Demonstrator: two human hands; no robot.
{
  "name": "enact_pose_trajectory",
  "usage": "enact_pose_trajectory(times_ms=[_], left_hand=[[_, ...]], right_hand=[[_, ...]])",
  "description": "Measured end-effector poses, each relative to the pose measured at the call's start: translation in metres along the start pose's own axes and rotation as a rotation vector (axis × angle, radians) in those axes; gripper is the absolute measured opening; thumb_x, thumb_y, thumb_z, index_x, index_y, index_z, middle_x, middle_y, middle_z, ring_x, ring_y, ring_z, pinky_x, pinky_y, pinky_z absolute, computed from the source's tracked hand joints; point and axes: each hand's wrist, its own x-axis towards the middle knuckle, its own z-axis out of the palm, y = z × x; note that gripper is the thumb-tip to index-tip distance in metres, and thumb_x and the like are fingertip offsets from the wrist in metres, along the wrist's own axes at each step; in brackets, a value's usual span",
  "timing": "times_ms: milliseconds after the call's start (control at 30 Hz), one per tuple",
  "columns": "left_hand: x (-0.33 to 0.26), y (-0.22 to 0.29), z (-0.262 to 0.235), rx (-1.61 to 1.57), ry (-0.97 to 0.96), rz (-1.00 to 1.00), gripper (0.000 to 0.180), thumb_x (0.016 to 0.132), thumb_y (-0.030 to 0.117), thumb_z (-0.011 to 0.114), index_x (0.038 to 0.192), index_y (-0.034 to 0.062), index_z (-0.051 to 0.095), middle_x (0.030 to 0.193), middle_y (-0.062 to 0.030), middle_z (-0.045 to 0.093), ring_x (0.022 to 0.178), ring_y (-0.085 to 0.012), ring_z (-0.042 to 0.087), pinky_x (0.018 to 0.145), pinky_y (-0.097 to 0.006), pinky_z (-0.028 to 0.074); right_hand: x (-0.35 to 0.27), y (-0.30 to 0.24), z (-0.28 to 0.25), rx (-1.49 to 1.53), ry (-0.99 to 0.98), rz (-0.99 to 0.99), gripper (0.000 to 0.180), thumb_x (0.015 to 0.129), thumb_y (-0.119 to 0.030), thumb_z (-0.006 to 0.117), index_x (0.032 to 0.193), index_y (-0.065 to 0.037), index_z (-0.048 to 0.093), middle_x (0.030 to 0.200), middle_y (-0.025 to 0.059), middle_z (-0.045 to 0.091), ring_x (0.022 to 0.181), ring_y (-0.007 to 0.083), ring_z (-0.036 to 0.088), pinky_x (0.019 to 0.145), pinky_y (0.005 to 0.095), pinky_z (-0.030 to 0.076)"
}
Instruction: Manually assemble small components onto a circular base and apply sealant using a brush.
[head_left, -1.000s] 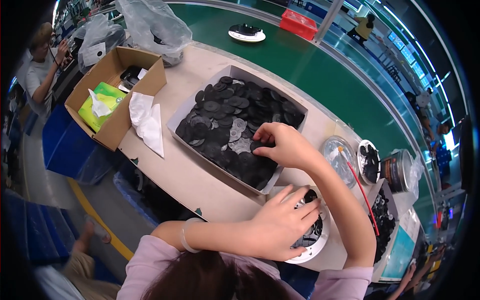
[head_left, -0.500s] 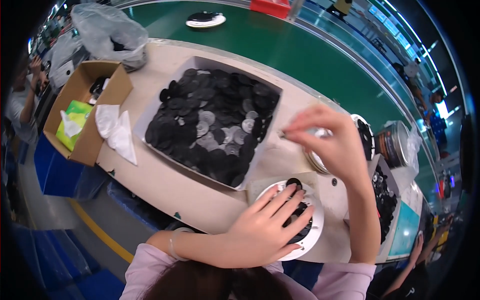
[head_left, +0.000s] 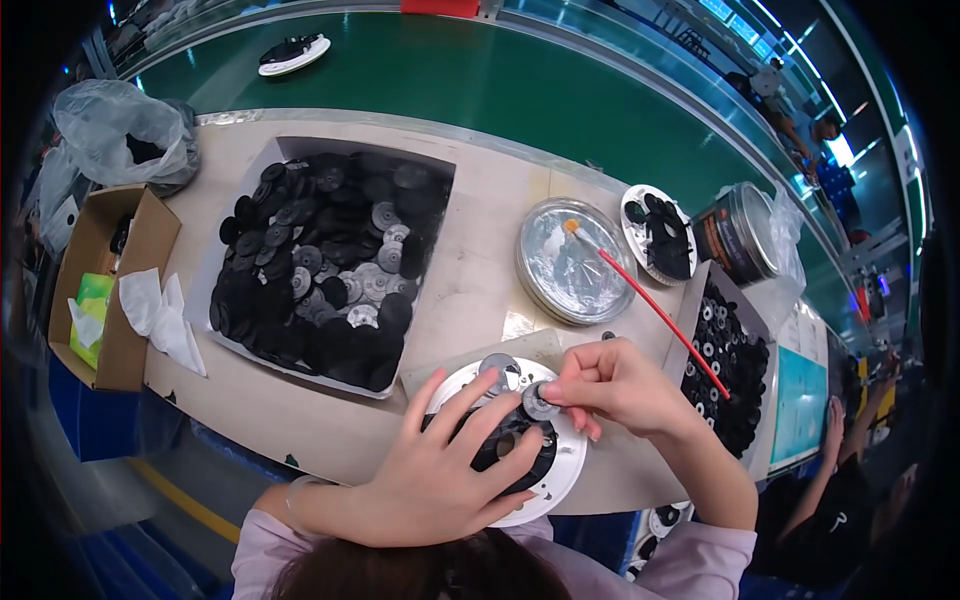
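A white round plate (head_left: 568,462) with black plastic parts on it lies at the table's front edge. My left hand (head_left: 450,465) rests over it with fingers spread, covering much of the black parts. A grey notched disc (head_left: 498,372) shows at the plate's far side, by my left fingertips. My right hand (head_left: 615,388) pinches a small grey wheel-like disc (head_left: 541,400) between thumb and forefinger at the plate's right side, close to my left forefinger. Whether this disc touches the plate is hard to see. Beneath the plate is a pale flat block (head_left: 535,347).
Left of the plate stands a box (head_left: 285,360) of black and grey discs, beyond it a cardboard box (head_left: 152,240). At right are a round grease tin (head_left: 560,245), a red-handled brush (head_left: 660,313), another plate assembly (head_left: 660,238), a can (head_left: 735,232) and small black parts (head_left: 725,365).
My right hand has come down from above the table near the grease tin to the plate. My left hand stays spread on the plate. The whole view has shifted, and the brush now shows.
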Motion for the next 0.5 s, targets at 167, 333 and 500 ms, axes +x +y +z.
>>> enact_pose_trajectory(times_ms=[167,333,500], left_hand=[[0.002,0.002,-0.004,0.009,0.004,-0.002,0.053,0.073,0.038,0.062,0.115,0.0092,0.050,0.118,-0.0131,0.045,0.115,-0.0355,0.040,0.092,-0.055,0.029],[0.006,0.004,-0.007,0.046,-0.044,0.009,0.053,0.073,0.038,0.061,0.115,0.0074,0.052,0.118,-0.0129,0.046,0.114,-0.0365,0.040,0.092,-0.054,0.030],[0.012,0.003,-0.008,0.017,-0.086,0.021,0.053,0.072,0.037,0.062,0.113,0.0053,0.053,0.120,-0.0139,0.046,0.115,-0.0378,0.040,0.092,-0.053,0.031]], right_hand=[[0.002,-0.001,-0.003,-0.155,-0.018,0.025,0.027,0.080,-0.020,0.066,0.064,-0.003,0.051,0.053,0.0011,0.053,0.042,0.0048,0.047,0.038,0.0175,0.034],[0.001,-0.002,0.000,-0.136,-0.012,0.018,0.028,0.080,-0.022,0.065,0.064,-0.004,0.050,0.053,0.0006,0.052,0.041,0.0051,0.046,0.038,0.0183,0.034],[-0.011,-0.003,-0.006,-0.209,0.016,0.051,0.025,0.082,-0.021,0.061,0.067,-0.002,0.052,0.055,0.0007,0.053,0.045,0.0051,0.048,0.041,0.0189,0.036]])
